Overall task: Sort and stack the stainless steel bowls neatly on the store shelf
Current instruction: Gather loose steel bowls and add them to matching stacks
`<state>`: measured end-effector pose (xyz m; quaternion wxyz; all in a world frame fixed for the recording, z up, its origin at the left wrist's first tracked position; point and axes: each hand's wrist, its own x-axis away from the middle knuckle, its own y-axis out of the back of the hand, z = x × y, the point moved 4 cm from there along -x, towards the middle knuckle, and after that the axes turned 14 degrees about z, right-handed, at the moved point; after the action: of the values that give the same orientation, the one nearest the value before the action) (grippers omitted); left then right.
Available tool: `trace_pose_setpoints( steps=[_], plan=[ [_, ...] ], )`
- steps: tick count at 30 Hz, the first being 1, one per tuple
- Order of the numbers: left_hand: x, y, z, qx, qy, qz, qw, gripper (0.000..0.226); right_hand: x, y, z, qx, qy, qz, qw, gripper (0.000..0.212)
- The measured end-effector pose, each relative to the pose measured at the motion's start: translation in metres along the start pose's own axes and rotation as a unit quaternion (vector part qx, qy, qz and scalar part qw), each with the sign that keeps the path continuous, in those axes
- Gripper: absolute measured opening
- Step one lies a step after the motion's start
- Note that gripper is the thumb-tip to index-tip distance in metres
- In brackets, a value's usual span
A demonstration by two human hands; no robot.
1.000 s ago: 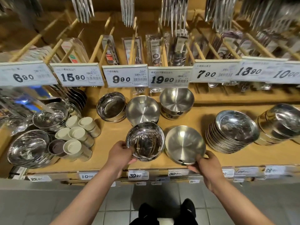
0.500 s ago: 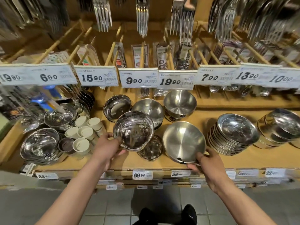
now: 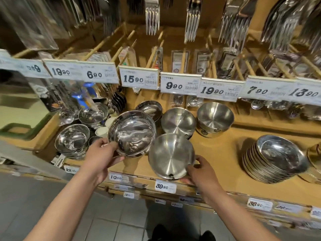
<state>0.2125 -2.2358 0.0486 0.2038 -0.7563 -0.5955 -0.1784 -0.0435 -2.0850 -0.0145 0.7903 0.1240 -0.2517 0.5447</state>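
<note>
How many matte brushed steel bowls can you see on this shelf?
3: one tilted at the front, gripped by the right hand; one behind it; one further right. Nested ones may hide.

Tan shelf (image 3: 217, 150): two steel bowls (image 3: 178, 120) mid-back, deeper bowl (image 3: 214, 119) right of them, plate stack (image 3: 272, 159) far right, shiny bowls (image 3: 72, 141) and white cups (image 3: 102, 131) at left

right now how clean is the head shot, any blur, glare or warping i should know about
Head view: motion blur smears the hanging forks and the frame edges; wide-angle warping bows the price tag rail; glare and mirror reflections fill the shiny bowl in the left hand; the matte bowl at the right hand reads clearest.
</note>
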Motion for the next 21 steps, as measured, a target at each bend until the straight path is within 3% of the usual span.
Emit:
trace_pose_setpoints(
  steps=[3, 7, 12, 21],
  plan=[
    [0.010, 0.015, -0.004, 0.013, -0.014, -0.016, 1.000, 0.013, -0.006, -0.035, -0.003, 0.099, 0.003, 0.033, 0.995, 0.040],
    [0.020, 0.038, -0.008, 0.005, -0.025, -0.048, 0.999, 0.013, -0.012, -0.075, -0.022, 0.080, -0.033, 0.075, 0.993, 0.043],
    [0.027, 0.050, -0.011, -0.005, -0.032, -0.059, 0.998, 0.016, -0.020, -0.097, -0.050, 0.008, -0.091, 0.047, 0.995, 0.017],
    [0.026, 0.039, 0.003, -0.016, -0.017, -0.047, 0.999, 0.011, -0.041, -0.106, -0.068, -0.028, -0.120, -0.043, 0.991, 0.009]
  ],
)
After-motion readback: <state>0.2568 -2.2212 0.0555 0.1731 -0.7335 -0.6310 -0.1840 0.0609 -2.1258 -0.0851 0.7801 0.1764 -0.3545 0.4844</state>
